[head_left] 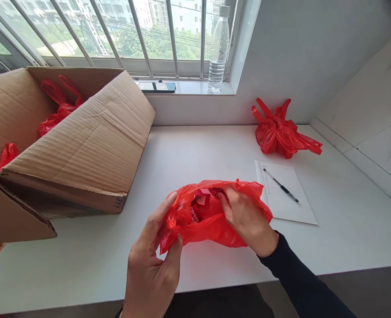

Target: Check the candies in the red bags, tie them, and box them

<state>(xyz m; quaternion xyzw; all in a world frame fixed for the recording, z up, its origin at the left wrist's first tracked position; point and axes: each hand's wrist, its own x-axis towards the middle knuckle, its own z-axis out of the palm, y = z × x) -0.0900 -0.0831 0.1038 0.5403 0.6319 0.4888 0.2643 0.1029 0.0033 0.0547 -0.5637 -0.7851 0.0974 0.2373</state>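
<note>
A red plastic bag (212, 229) lies opened on the white table in front of me. Its mouth faces up, and small red packages (200, 205) with pale lettering show inside. My left hand (157, 251) grips the bag's left edge between thumb and fingers. Into the right part of the mouth reaches my right hand (245, 216); its fingers are bent and their tips are partly hidden by the bag. What those fingertips hold, if anything, I cannot make out.
On the left stands an open cardboard box (92, 132) with tied red bags (63, 106) inside. Another knotted red bag (278, 130) sits at the back right, near a notebook (293, 194) and pen (281, 185). The sill holds a water bottle (219, 53) and a phone (156, 87).
</note>
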